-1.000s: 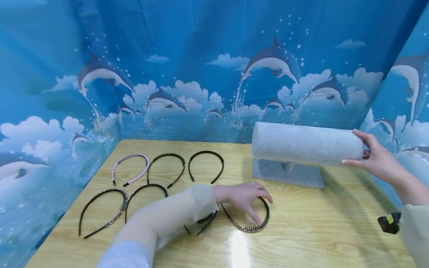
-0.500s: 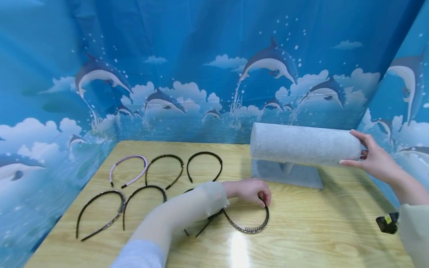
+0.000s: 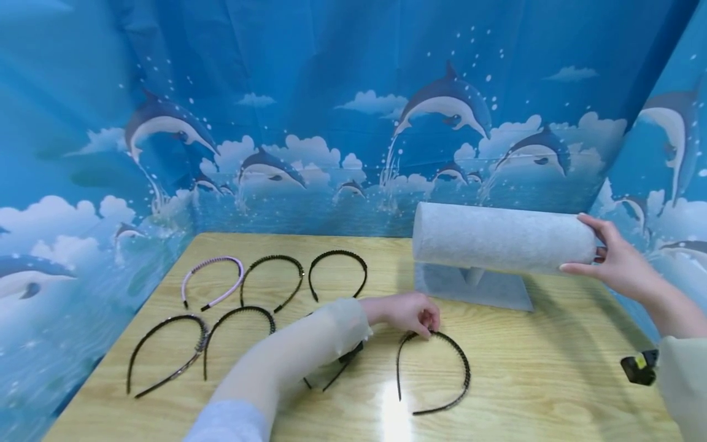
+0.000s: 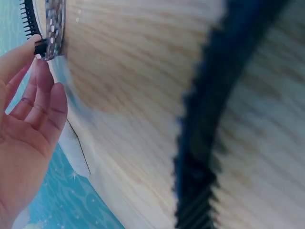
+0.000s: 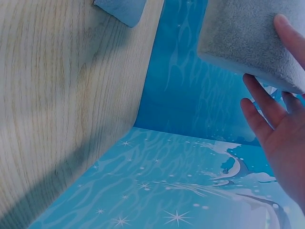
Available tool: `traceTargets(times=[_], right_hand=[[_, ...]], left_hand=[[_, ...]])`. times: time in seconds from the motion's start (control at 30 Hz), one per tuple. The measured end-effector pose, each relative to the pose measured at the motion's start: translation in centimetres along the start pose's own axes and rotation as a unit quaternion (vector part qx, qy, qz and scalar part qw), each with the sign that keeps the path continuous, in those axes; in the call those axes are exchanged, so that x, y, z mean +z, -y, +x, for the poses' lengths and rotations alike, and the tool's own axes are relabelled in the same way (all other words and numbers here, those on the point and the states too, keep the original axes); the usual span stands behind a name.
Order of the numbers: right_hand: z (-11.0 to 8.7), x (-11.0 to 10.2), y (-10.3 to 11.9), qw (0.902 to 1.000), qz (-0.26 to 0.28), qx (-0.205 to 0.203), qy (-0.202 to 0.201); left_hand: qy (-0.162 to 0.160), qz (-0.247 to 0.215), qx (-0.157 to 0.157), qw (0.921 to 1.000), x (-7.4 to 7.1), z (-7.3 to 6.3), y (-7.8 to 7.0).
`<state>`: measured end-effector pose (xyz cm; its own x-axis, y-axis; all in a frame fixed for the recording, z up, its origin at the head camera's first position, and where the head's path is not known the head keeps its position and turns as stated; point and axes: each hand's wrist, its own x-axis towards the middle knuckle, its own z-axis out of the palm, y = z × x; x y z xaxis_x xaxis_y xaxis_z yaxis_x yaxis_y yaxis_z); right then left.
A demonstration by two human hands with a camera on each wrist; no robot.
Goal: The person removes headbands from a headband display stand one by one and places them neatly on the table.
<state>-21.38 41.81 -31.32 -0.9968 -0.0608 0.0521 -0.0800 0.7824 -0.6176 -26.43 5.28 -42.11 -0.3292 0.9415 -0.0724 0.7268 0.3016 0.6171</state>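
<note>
My left hand [image 3: 410, 313] pinches a dark toothed headband [image 3: 467, 372] at the top of its curve, between thumb and fingers. Its two ends point toward the table's front. In the left wrist view the held headband [image 4: 55, 26] shows a glittery face, and the other fingers of that hand [image 4: 28, 119] are loosely bent. To the right, a grey plush roll [image 3: 502, 238] lies level on a stand with a flat base [image 3: 502, 290]. My right hand [image 3: 624, 261] grips the roll's right end, thumb on one side and fingers on the other.
On the wooden table [image 3: 525, 380] at the left lie several more headbands, among them a lilac one [image 3: 237, 285] and black ones [image 3: 338, 251]. Another headband [image 3: 337, 376] is partly hidden under my left forearm. A dolphin-print curtain [image 3: 331, 92] encloses the back and sides.
My left hand came down open over the headband, then pinched it. The headband has turned round and shifted right, so its ends now face the front. The right hand keeps its grip.
</note>
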Motion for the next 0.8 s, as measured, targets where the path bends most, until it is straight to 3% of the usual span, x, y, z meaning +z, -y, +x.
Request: traceTargets(times=[0.17,0.3,0.4,0.53,0.8], right_hand=[[0.0,0.0,0.1,1.0000,0.001,0.001,0.000],[0.0,0.0,0.0,1.0000,0.001,-0.003,-0.001],[0.0,0.0,0.0,1.0000,-0.001,-0.004,-0.001],[0.1,0.0,-0.1,1.0000,-0.002,-0.004,0.000],[0.1,0.0,-0.2,1.0000,0.000,-0.001,0.000]], left_hand=[[0.006,-0.014,-0.025,0.9996,-0.5,-0.3,0.1],[0.029,-0.030,-0.010,0.9991,-1.0,-0.4,-0.2],[0.048,-0.018,0.011,0.9986,-1.4,-0.4,-0.4],[0.067,-0.007,0.016,0.9976,-1.7,-0.5,-0.5],[0.080,0.000,-0.034,0.9962,-3.0,-1.8,0.0]])
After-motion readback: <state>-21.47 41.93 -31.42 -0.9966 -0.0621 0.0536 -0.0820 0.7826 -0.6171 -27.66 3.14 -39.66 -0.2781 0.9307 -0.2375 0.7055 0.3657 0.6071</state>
